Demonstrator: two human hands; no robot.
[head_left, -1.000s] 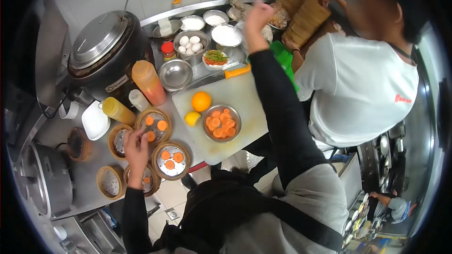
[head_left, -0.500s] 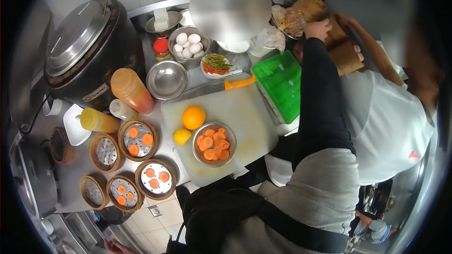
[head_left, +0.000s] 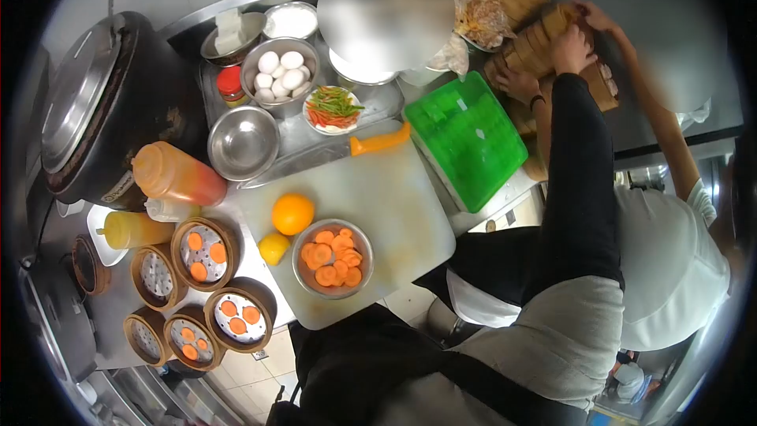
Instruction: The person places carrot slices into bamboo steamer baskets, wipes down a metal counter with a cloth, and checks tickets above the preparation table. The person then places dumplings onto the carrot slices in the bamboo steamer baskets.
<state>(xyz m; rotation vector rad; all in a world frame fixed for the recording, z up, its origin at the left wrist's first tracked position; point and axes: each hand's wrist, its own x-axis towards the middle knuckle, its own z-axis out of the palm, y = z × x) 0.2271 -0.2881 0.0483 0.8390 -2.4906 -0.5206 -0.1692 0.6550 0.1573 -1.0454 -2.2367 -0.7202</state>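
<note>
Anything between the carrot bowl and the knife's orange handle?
No. In the head view, only bare cutting board lies between the carrot bowl and the orange handle.

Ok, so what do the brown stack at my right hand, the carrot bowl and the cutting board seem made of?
Brown stack: probably bamboo or wood, matte, given its tan colour and banded sides. Carrot bowl: metal, likely stainless steel, from its shiny grey rim. Cutting board: probably plastic, with a dull, pale, stained surface and no visible grain.
</note>
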